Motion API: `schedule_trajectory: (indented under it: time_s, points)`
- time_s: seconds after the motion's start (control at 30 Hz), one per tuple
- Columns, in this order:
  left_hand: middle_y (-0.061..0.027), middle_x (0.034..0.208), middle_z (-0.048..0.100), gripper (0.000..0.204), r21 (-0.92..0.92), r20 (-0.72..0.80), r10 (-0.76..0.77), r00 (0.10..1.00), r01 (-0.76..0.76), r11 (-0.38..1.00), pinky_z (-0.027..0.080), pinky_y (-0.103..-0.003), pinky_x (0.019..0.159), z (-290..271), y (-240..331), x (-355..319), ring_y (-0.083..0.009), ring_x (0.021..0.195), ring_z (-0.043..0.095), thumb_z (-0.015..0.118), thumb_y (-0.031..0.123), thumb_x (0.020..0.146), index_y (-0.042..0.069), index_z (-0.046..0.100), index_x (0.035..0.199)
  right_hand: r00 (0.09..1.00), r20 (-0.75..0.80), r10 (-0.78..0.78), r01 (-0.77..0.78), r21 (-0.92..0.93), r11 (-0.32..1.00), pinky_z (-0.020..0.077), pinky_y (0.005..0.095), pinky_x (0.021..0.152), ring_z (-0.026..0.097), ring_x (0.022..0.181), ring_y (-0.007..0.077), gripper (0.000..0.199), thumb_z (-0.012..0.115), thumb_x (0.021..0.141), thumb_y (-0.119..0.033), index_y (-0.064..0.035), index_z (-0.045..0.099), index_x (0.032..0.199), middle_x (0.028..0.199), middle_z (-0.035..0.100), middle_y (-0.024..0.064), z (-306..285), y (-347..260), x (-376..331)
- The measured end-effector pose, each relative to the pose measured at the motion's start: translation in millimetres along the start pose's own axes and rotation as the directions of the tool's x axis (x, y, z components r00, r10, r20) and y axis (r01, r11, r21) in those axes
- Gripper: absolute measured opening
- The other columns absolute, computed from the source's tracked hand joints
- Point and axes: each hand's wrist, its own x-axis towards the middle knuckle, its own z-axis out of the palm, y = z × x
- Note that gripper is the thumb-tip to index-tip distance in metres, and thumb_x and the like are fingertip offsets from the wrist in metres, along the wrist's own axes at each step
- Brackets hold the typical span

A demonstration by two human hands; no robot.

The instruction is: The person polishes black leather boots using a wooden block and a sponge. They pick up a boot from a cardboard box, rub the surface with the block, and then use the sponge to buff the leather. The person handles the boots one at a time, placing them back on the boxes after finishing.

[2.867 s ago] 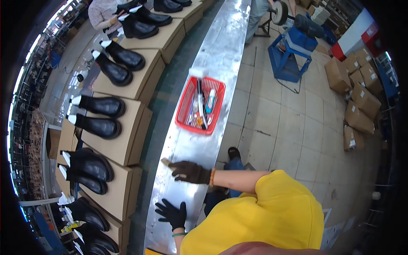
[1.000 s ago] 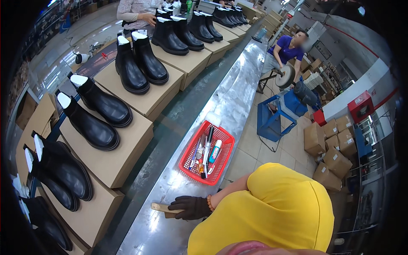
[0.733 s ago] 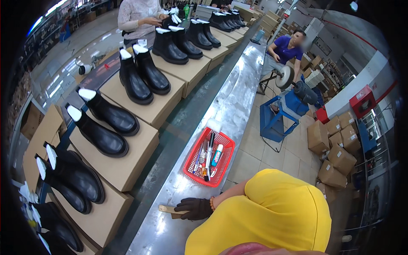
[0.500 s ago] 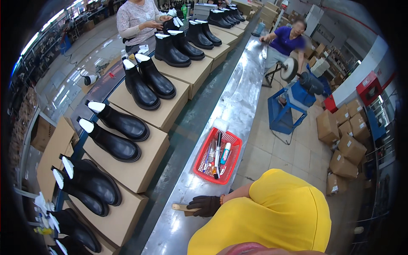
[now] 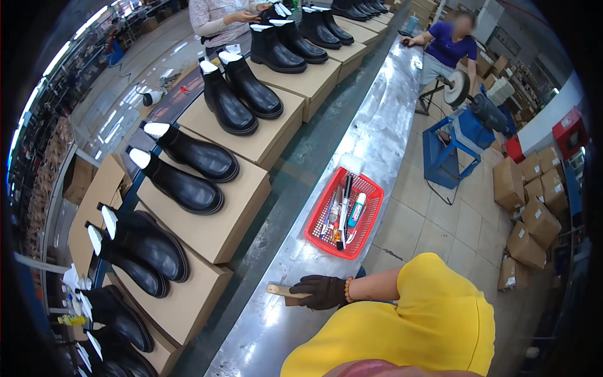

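Observation:
My right hand [image 5: 321, 292], in a dark brown glove with a bead bracelet at the wrist, is closed round a pale wooden tool [image 5: 280, 289] that looks like a brush. Its rounded end sticks out to the left of my fingers; any bristles are hidden. Hand and tool are at the metal bench [image 5: 248, 336]. A red plastic basket [image 5: 311, 237] with pens, a tube and small tools stands just beyond my hand. My left hand is out of the picture. Left of the bench, black ankle boots [image 5: 188, 185] with white paper stuffing stand in pairs on cardboard boxes [image 5: 242, 217].
A green conveyor belt [image 5: 295, 151] runs between bench and boxes. Across the line, a person in a patterned top [image 5: 220, 22] handles a boot. A person in purple [image 5: 453, 49] sits beside a wheel machine [image 5: 457, 88] on a blue stand. Cartons [image 5: 534, 232] are stacked on the right.
The view has shifted, so boots, basket and far people sit further right and slightly higher. My right hand still grips the wooden tool at the bench.

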Motion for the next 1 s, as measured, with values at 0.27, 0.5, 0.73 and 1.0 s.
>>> schedule_trajectory:
  time_s: [0.27, 0.5, 0.73, 1.0]
  points:
    - [-0.0188, 0.105, 0.063, 0.048, -0.216, 0.07, -0.007, 0.998, 0.022, 0.976, 0.046, -0.044, 0.083, 23, -49, -66, -0.0349, 0.098, 0.06, 0.049, 0.044, 0.09, 0.005, 0.059, 0.115, 0.998, -0.003, -0.064, 0.063, -0.081, 0.995, 0.0478, 0.0442, 0.082, 0.057, 0.09, 0.0309, 0.055, 0.061, 0.067, -0.01, -0.0153, 0.054, 0.122, 0.12, 0.052, 0.0162, -3, -6, 5]
    - [-0.0196, 0.101, 0.065, 0.047, -0.434, 0.174, -0.071, 0.982, 0.141, 0.89, 0.048, -0.043, 0.081, 49, -81, -154, -0.0353, 0.095, 0.062, 0.051, 0.044, 0.089, 0.005, 0.061, 0.113, 0.992, -0.014, -0.125, 0.123, -0.082, 0.989, 0.0473, 0.0434, 0.081, 0.057, 0.093, 0.0329, 0.032, 0.068, 0.073, -0.021, -0.0191, 0.057, 0.103, 0.125, 0.051, 0.0183, 1, -15, 11]
    - [-0.0217, 0.114, 0.061, 0.047, -0.357, 0.13, 0.189, 0.973, -0.132, 0.925, 0.045, -0.045, 0.09, 64, -109, -141, -0.0381, 0.108, 0.057, 0.049, 0.041, 0.091, 0.006, 0.058, 0.121, 0.995, -0.022, -0.101, 0.096, -0.153, 0.984, 0.0504, 0.0419, 0.086, 0.061, 0.094, 0.0358, 0.049, 0.061, 0.075, -0.012, -0.0091, 0.052, 0.123, 0.116, 0.058, 0.0207, 4, -14, 2]
    - [-0.0185, 0.122, 0.058, 0.05, -0.505, 0.076, 0.28, 0.957, -0.205, 0.838, 0.039, -0.04, 0.102, 12, -79, -164, -0.0343, 0.117, 0.052, 0.05, 0.0, 0.077, 0.007, 0.054, 0.126, 0.937, 0.033, 0.349, -0.349, 0.156, 0.924, 0.0501, 0.0359, 0.085, 0.06, 0.098, 0.0288, 0.046, 0.068, 0.082, -0.022, -0.0131, 0.056, 0.124, 0.12, 0.056, 0.0186, 4, -28, -8]
